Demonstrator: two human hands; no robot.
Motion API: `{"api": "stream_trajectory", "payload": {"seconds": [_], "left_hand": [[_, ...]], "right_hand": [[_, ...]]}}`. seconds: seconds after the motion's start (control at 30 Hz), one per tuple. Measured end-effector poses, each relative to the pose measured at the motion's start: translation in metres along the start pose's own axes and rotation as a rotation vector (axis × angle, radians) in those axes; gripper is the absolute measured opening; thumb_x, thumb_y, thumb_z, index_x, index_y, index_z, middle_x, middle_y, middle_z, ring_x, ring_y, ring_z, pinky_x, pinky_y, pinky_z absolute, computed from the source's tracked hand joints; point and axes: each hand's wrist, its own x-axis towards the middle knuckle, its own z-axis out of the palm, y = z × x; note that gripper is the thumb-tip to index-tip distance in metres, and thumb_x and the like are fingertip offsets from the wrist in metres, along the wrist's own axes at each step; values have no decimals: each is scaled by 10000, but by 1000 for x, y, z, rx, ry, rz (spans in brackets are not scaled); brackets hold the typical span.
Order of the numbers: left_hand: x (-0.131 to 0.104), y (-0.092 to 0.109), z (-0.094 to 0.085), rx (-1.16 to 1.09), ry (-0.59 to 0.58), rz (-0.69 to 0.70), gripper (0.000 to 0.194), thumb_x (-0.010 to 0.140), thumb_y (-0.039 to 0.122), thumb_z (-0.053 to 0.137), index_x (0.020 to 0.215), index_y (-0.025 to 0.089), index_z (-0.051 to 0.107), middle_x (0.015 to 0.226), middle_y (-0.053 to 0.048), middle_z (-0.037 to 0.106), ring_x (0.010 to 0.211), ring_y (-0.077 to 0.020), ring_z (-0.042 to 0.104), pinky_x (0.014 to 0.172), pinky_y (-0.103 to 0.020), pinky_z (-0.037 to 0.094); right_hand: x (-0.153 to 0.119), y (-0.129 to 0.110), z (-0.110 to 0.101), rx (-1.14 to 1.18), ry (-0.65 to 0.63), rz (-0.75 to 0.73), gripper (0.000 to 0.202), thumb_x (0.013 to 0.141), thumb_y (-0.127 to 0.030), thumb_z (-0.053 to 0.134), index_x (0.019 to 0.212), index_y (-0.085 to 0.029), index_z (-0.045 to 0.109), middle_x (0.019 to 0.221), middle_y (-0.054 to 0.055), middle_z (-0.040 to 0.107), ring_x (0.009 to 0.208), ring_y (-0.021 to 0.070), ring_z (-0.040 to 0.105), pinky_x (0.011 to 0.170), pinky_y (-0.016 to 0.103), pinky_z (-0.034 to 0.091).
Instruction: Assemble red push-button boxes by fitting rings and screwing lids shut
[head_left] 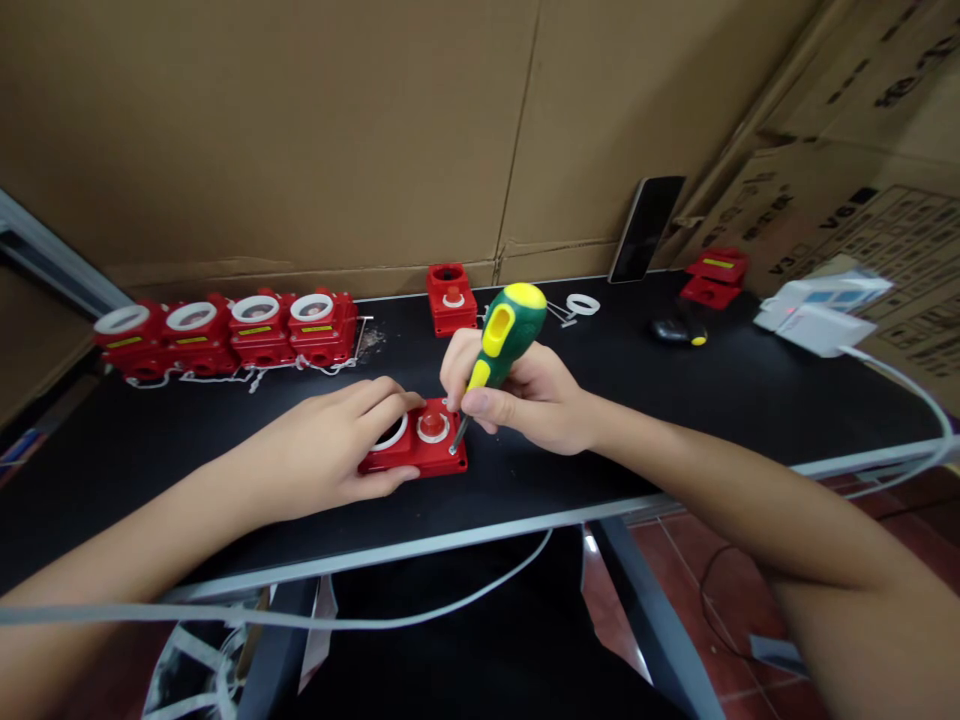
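A red alarm box (442, 458) with a white ring and a round red button lies flat on the black table. My left hand (352, 440) is wrapped over its left half, thumb along the near side and fingers along the far side. In my right hand (525, 395) is a screwdriver (508, 335) with a green and yellow handle, held tilted, its handle end up. The screwdriver's tip meets a screw (453, 450) at the box's near right corner. Part of the white ring is covered by my left fingers.
Several red boxes with white rings (259, 325) stand in a row at the back left, white cords before them. Another red box (451, 300) is behind my hands. A white ring (583, 304), a phone (646, 230), a dark tool (679, 331) and a white device (817, 325) are to the right.
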Motion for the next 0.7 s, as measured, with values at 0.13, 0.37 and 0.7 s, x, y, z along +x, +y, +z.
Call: {"api": "stream_trajectory", "payload": {"seconds": [0.13, 0.37, 0.7], "left_hand": [[0, 0, 0, -6, 5, 7, 418, 1118, 455, 697, 1444, 196, 666, 1296, -112, 775, 1064, -296, 812, 892, -365, 636], [1, 0, 0, -25, -13, -9, 412, 1109, 453, 694, 1433, 199, 672, 1316, -122, 773, 1074, -302, 811, 930, -379, 649], [1, 0, 0, -42, -25, -41, 421, 1095, 493, 701, 1413, 217, 697, 1319, -131, 782, 1161, -338, 805, 1003, -412, 666]], "right_hand": [[1, -1, 1, 15, -12, 10, 241, 1176, -329, 738, 1020, -146, 732, 934, -10, 668, 674, 62, 576, 641, 222, 495], [2, -3, -1, -44, -41, -9, 244, 1170, -355, 744, 1016, -167, 728, 963, 18, 711, 848, 131, 648, 847, 312, 567], [3, -7, -6, 93, -106, 175, 415, 1047, -344, 916, 1371, -153, 740, 1048, 34, 774, 987, 166, 749, 923, 321, 627]]}}
